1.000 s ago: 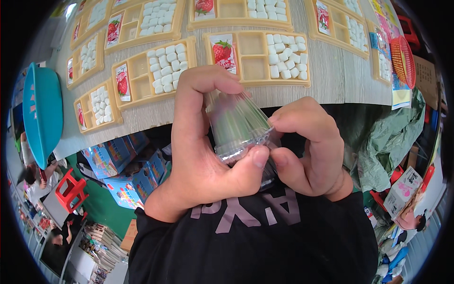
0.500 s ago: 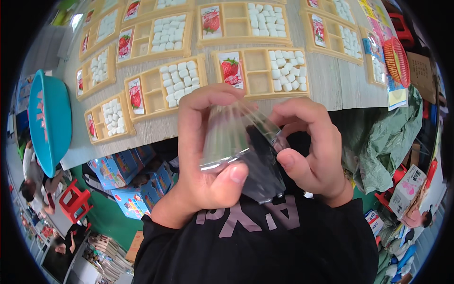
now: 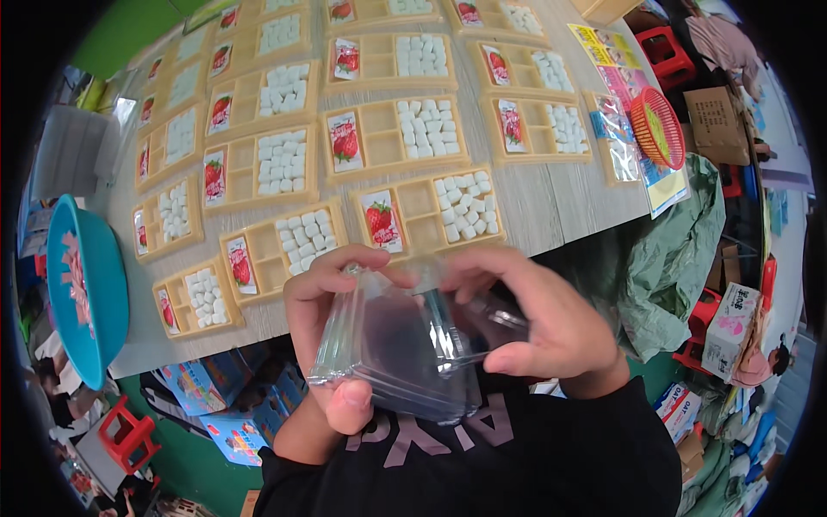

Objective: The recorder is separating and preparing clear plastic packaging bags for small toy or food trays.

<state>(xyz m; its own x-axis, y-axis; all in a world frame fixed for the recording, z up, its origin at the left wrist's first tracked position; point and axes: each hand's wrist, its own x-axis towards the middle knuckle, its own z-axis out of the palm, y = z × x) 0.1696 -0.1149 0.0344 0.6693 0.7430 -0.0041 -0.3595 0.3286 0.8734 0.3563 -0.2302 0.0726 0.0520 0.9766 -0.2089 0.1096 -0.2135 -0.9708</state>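
Note:
Above my lap, at the table's near edge, my left hand (image 3: 340, 336) is closed around a nested stack of clear plastic covers (image 3: 396, 345). The stack is tilted, and my dark shirt shows through it. My right hand (image 3: 543, 323) has its fingers and thumb bent around the stack's right side, where one clear piece (image 3: 495, 323) stands partly apart from the rest; some fingertips are blurred. Just beyond my hands lies a beige tray (image 3: 426, 246) holding a red strawberry sachet (image 3: 381, 221) and white marshmallow-like pieces (image 3: 466, 207), with bare compartments between them.
Several similar filled trays (image 3: 392, 138) stand in rows on the wooden table (image 3: 560, 202). A teal basin (image 3: 108, 293) with pink strips is at left, a red basket (image 3: 655, 129) at right. Green plastic sheeting (image 3: 672, 258) hangs lower right. A red stool (image 3: 129, 438) stands lower left.
The clear stack has turned and spread, showing its broad face, and one piece has come partly apart at the right. My hands sit lower in view, and more of the table shows.

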